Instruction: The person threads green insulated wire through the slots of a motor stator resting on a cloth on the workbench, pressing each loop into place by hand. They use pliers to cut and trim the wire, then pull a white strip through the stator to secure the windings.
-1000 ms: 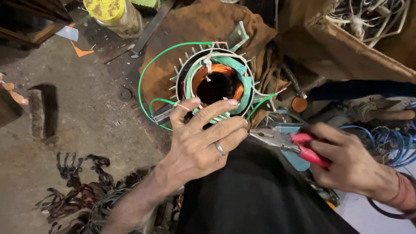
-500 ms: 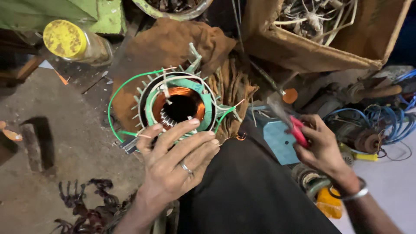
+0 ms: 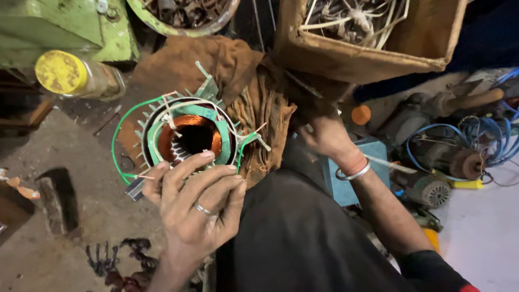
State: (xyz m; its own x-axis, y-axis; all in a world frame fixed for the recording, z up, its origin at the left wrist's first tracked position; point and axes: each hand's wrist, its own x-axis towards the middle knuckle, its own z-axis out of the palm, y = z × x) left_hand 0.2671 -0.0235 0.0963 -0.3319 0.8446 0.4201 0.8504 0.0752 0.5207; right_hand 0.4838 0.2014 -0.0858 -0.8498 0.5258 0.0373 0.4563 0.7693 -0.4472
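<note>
A motor stator (image 3: pixel 189 135) with copper windings, green insulation and white ties lies on a brown cloth (image 3: pixel 216 59). A green wire (image 3: pixel 115 148) loops around its left side. My left hand (image 3: pixel 197 208), a ring on one finger, lies over the stator's near rim with fingers spread and pressed on it. My right hand (image 3: pixel 324 138), a metal bangle at the wrist, reaches onto the cloth under the edge of a cardboard box (image 3: pixel 367 54). Its fingers are in shadow, and I see no tool in it.
The cardboard box holds white wire scraps. A yellow-lidded jar (image 3: pixel 59 73) and a green machine (image 3: pixel 54 27) stand at the back left. A blue box (image 3: pixel 373 157), small motors (image 3: pixel 432 189) and blue cables (image 3: pixel 486 140) crowd the right. A brick (image 3: pixel 51 197) lies on the left floor.
My right hand, which held red-handled pliers, has moved left and forward to the cloth under the box, and the pliers are out of sight. The left hand stays on the stator.
</note>
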